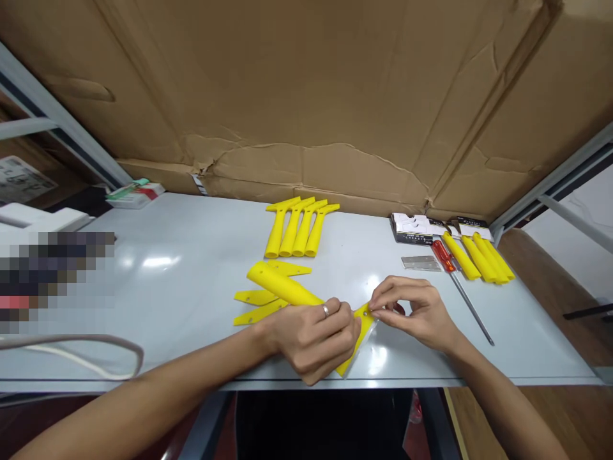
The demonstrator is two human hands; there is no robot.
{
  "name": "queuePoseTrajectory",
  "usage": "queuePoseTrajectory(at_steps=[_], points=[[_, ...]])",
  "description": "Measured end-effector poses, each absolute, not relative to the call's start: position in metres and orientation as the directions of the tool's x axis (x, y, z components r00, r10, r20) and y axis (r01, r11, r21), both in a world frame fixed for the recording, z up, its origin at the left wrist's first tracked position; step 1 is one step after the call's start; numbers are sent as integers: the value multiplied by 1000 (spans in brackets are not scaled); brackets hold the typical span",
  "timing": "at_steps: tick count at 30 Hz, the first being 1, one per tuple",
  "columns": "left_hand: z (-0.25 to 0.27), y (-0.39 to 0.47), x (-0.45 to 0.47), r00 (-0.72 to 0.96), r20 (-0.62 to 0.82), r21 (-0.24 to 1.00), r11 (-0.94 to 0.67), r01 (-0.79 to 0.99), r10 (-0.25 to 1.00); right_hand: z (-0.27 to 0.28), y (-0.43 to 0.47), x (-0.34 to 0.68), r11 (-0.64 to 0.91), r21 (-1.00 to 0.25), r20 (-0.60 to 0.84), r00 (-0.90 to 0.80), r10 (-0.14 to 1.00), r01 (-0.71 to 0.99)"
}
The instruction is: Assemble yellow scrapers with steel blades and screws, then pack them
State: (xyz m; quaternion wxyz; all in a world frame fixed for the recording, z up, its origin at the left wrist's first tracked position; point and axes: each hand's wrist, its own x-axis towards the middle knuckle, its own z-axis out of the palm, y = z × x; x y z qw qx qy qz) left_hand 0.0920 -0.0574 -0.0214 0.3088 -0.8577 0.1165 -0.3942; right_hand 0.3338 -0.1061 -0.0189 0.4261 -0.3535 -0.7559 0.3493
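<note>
My left hand (318,338) is wrapped around a yellow plastic scraper (292,287). Its tubular handle points up and left, and its flat head, edged by a clear or shiny strip, slants down near the table's front edge. My right hand (414,310) is closed in a pinch at the upper corner of that head, beside a small metallic screw (366,314). Whatever lies between the right fingertips is too small to make out. Flat yellow pieces with holes (258,313) lie left of and under the handle.
Several yellow scrapers (299,233) stand in a row behind. At right lie thin metal blades (420,262), a red-handled screwdriver (464,294), yellow tubes (483,259) and small boxes (412,229). A cable (129,348) loops at left. Cardboard (306,96) closes off the back.
</note>
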Motion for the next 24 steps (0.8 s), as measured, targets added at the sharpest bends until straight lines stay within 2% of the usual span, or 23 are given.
queuePoseTrajectory(at_steps=[3, 8, 12, 19, 24], points=[[-21, -58, 92, 658, 611, -609, -793, 36, -440, -16, -107, 332, 481, -837, 370, -377, 849, 260], [-21, -57, 92, 648, 658, -518, -855, 22, -383, -15, -106, 329, 468, -850, 360, -383, 851, 242], [-18, -56, 93, 651, 651, -532, -846, 25, -390, -18, -107, 329, 451, -864, 351, -375, 858, 224], [-24, -56, 95, 669, 590, -608, -794, 0, -452, -20, -104, 331, 320, -908, 199, -394, 897, 271], [-28, -55, 94, 676, 568, -626, -780, -15, -469, -21, -102, 333, 287, -924, 157, -434, 887, 251]])
